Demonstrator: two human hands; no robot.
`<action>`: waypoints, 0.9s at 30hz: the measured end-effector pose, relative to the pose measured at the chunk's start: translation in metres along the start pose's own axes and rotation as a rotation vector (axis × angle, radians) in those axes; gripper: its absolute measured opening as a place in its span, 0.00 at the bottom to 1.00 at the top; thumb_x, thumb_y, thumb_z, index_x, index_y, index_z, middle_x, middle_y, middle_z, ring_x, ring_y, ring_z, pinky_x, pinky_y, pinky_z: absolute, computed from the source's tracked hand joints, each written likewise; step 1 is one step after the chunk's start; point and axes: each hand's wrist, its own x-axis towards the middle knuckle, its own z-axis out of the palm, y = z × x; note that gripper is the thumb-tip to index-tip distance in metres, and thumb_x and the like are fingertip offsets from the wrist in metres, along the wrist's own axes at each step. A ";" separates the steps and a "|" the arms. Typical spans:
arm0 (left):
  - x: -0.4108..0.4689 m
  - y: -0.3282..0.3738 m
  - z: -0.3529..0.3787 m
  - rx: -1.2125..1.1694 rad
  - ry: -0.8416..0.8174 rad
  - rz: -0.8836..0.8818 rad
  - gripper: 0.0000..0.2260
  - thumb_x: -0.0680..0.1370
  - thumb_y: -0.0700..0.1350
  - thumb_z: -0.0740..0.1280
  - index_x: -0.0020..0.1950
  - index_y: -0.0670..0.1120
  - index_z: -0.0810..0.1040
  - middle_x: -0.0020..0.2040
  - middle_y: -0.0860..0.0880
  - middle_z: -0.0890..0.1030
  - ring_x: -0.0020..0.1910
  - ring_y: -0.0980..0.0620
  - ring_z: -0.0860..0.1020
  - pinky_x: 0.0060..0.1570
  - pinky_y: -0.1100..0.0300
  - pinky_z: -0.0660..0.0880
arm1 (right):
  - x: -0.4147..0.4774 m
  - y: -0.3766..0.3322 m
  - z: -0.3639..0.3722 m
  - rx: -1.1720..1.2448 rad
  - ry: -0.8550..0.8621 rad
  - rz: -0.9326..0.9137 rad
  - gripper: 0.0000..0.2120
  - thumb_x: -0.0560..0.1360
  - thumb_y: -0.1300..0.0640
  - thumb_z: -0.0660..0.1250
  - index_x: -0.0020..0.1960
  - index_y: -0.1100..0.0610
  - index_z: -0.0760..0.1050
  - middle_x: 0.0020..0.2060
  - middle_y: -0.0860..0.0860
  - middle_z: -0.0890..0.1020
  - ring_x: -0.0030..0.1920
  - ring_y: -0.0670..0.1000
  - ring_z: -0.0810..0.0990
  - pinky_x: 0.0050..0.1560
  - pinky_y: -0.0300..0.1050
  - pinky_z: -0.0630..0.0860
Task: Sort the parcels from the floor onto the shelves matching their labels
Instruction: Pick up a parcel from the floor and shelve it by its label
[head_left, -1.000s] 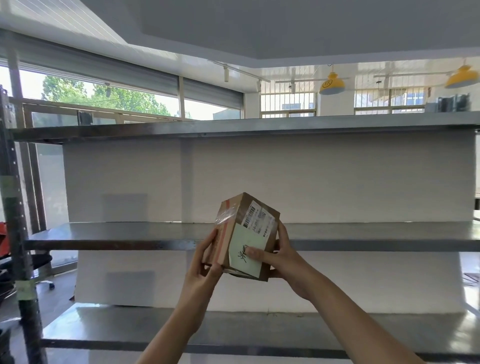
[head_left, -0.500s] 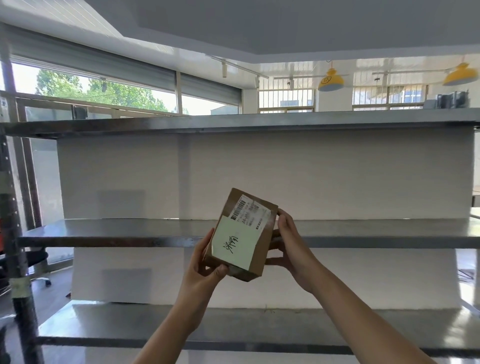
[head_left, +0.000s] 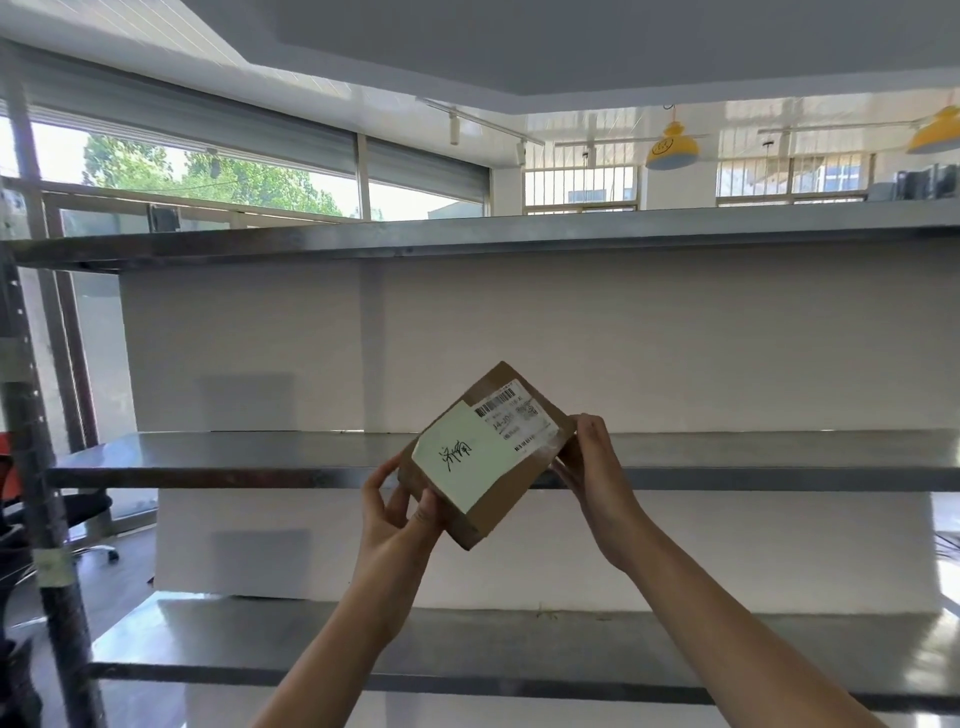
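Observation:
A small brown cardboard parcel (head_left: 506, 488) is held in the air in front of the metal shelf rack. Its top face carries a pale green note with handwriting and a white barcode label. My left hand (head_left: 395, 512) grips its lower left corner, thumb on the top face. My right hand (head_left: 592, 465) holds its right end. The parcel is tilted, with its label face toward me, level with the front edge of the middle shelf (head_left: 234, 457).
The rack has a top shelf (head_left: 467, 234), the middle shelf and a lower shelf (head_left: 234, 639), all bare metal with white panels behind. A dark upright post (head_left: 39, 467) stands at the left. An office chair base sits on the floor at the far left.
I have turned the parcel in my hands so its labelled face lies flatter and wider toward me. My right hand shifted from the front face to the right end.

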 end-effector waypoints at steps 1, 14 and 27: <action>0.003 0.002 0.000 -0.020 0.026 0.004 0.46 0.52 0.59 0.86 0.64 0.55 0.67 0.59 0.48 0.86 0.58 0.51 0.84 0.52 0.55 0.82 | -0.001 0.000 -0.001 0.018 0.000 0.003 0.15 0.84 0.42 0.52 0.49 0.50 0.70 0.59 0.60 0.79 0.64 0.57 0.77 0.71 0.55 0.72; 0.011 0.018 -0.008 0.052 0.094 0.099 0.16 0.70 0.60 0.71 0.52 0.52 0.78 0.54 0.48 0.85 0.51 0.50 0.85 0.48 0.55 0.84 | -0.007 0.009 0.003 0.018 -0.052 0.050 0.08 0.84 0.51 0.59 0.57 0.51 0.75 0.54 0.51 0.84 0.55 0.51 0.82 0.56 0.49 0.81; 0.004 0.018 -0.025 0.281 0.242 0.118 0.14 0.77 0.62 0.62 0.57 0.57 0.77 0.59 0.45 0.83 0.61 0.43 0.79 0.67 0.43 0.73 | -0.012 0.024 0.040 -0.067 -0.089 0.049 0.15 0.85 0.45 0.49 0.68 0.34 0.67 0.57 0.31 0.77 0.59 0.30 0.72 0.62 0.35 0.68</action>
